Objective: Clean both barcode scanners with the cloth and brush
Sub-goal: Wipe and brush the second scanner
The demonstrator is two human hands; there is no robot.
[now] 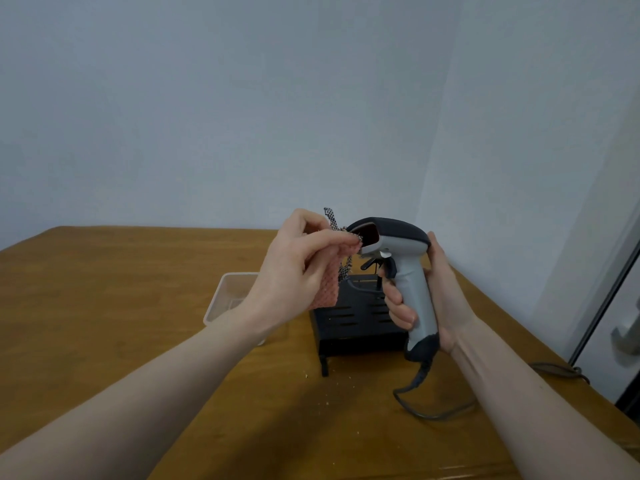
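Nearest: 2 bare forearms reaching in over the wooden table [104, 271], w/ a few crumbs on the top just in front of the black slotted stand [353, 317], which serves as landmark here. Right hand [426, 292], just right of and above the stand, is wrapped round the grip of the barcode scanner [398, 258], fingers curled on the front of the handle & palm behind; judging by the pose, it's held upright and steady so the window end faces left toward the other hand. Its cable [426, 407] trails down to the table, in front of and right of the stand. Left hand [298, 268], above the stand's left edge, pinches a pinkish checked cloth [329, 282] bunched at the fingertips [353, 241], pressed to the dark red scan window, prob. so a small wad gets into the recessed face; the rest of the cloth hangs down toward the stand. Hands are apart, meeting only via cloth on scanner. Left of the stand: 1 clear plastic tub [225, 299], contents not clear. Count: 1 scanner seen for sure (dark bits right behind it, over the stand, can't tell what), 1 cloth, 1 stand, 1 tub, 0 brushes visible. Beyond: plain wall; door w/ handle far right.
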